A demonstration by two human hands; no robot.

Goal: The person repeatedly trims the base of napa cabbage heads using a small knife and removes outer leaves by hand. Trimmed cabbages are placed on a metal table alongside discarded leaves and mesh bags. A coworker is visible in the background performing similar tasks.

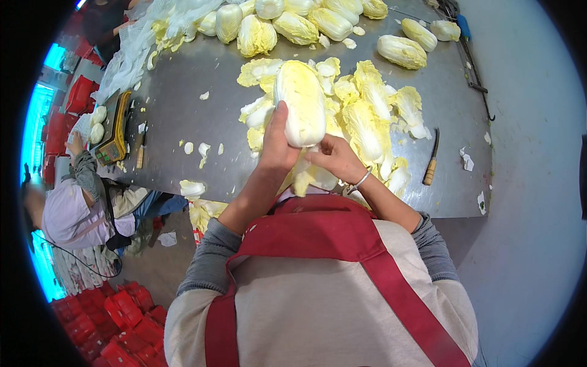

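A napa cabbage [301, 103] with pale yellow leaves rests in my left hand [279, 142], its white base pointing towards me. My left thumb lies along the head's side. At the base, my right hand [339, 158] pinches a cabbage leaf [305, 172] that hangs down towards my apron; whether it is fully detached I cannot tell. A bracelet circles my right wrist. Loose outer leaves [367, 124] lie spread beneath and to the right of the held cabbage. Farther right, a knife with a wooden handle [429, 170] lies on the metal table [179, 119].
More napa cabbages [293, 26] crowd the table's far side, with several at far right [403, 51]. White netting [130, 50] covers the far left. A second knife [140, 153] lies near a yellow scale [113, 133]. A co-worker [87, 202] is at left, beyond red crates [124, 309].
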